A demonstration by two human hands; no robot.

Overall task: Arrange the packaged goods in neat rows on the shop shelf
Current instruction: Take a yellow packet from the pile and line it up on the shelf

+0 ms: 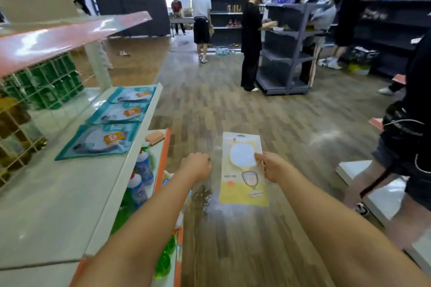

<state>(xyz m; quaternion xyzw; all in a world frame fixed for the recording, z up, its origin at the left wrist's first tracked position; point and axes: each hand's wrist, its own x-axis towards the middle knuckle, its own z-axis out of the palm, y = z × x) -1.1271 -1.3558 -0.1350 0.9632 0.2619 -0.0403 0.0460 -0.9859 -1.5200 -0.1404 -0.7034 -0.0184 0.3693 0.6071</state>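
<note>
Yellow pkg [243, 170] print unreadable; bottles [140, 177] partly hidden under shelf [70, 193].

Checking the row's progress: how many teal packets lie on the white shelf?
3, flat in a row along the white shelf front edge: the nearest teal packet, a middle one and the farthest. None seems hidden.

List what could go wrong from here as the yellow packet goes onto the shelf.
The right hand pinches only one edge of the yellow packet, held out over the floor; it might slip. The three teal packets lie close to the shelf's front lip; a nudge while placing could push one off.
</note>
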